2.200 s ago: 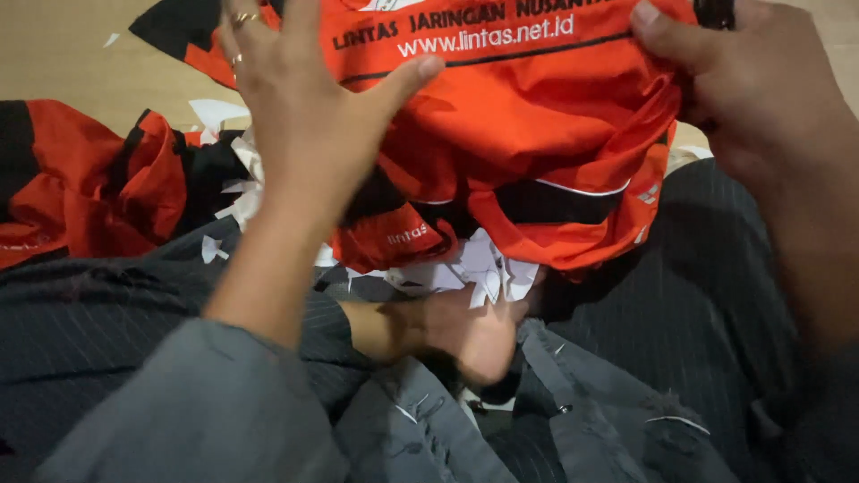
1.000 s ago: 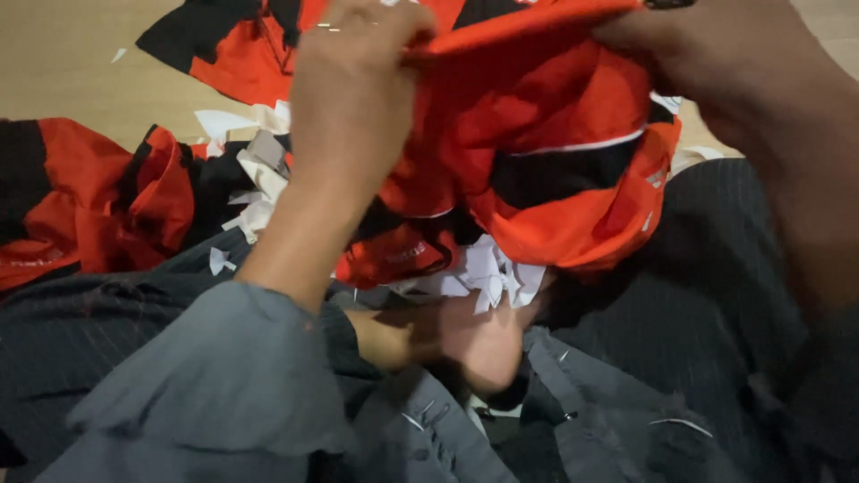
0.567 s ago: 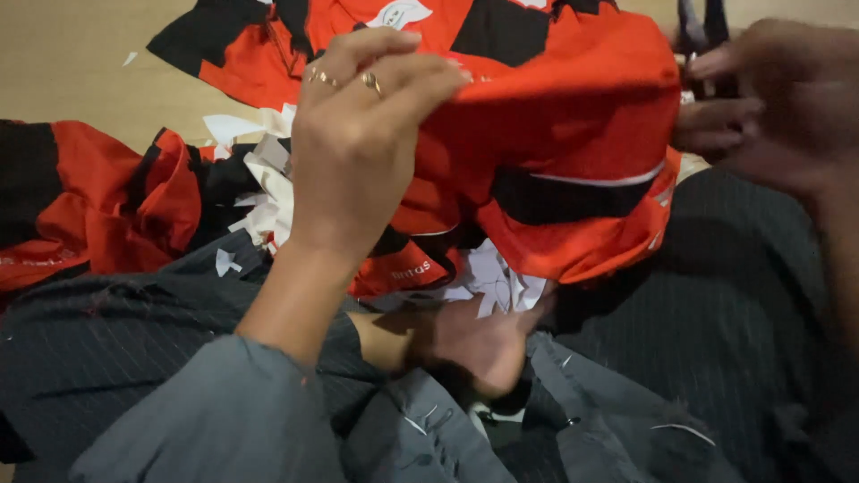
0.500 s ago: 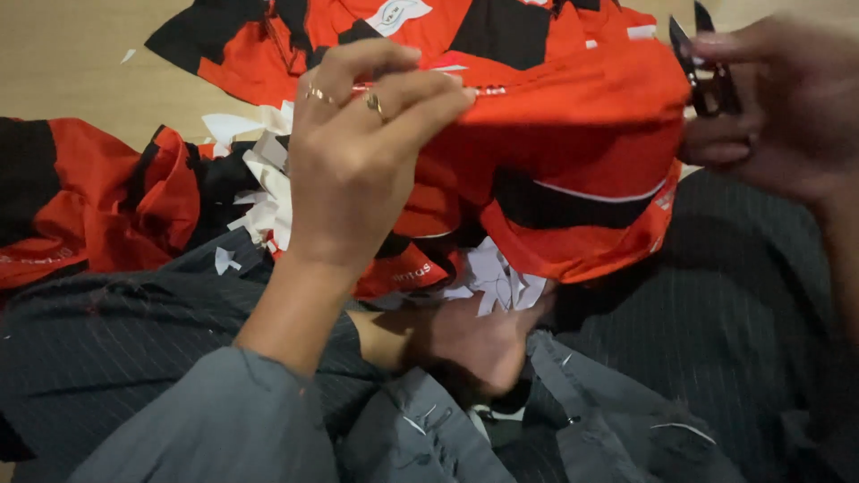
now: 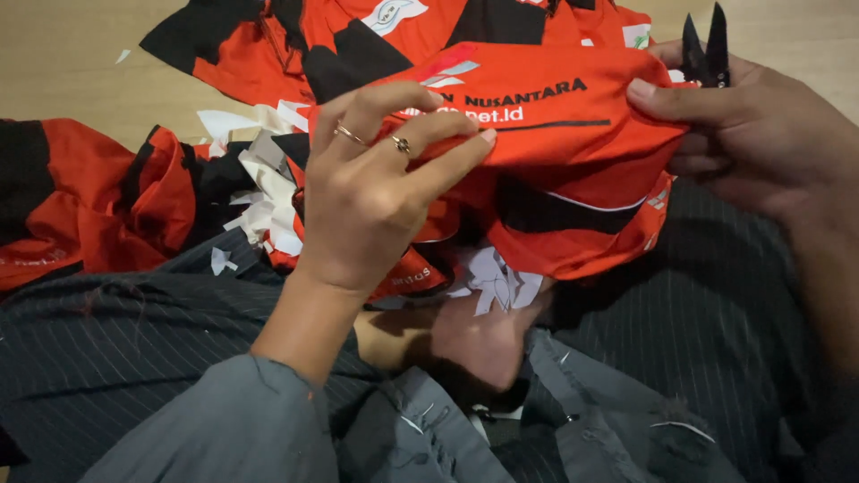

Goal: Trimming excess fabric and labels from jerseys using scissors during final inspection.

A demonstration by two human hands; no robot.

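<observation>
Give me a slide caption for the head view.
Left hand and right hand, with black snips, hold a red-and-black garment.

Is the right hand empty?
No, the right hand holds small black snips while pinching the red shirt.

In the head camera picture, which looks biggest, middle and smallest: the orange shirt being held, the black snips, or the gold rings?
1. The orange shirt, gripped by the left hand and right hand.
2. The black snips in the right hand; only their blades show.
3. The gold rings on the left hand, smallest.
</observation>
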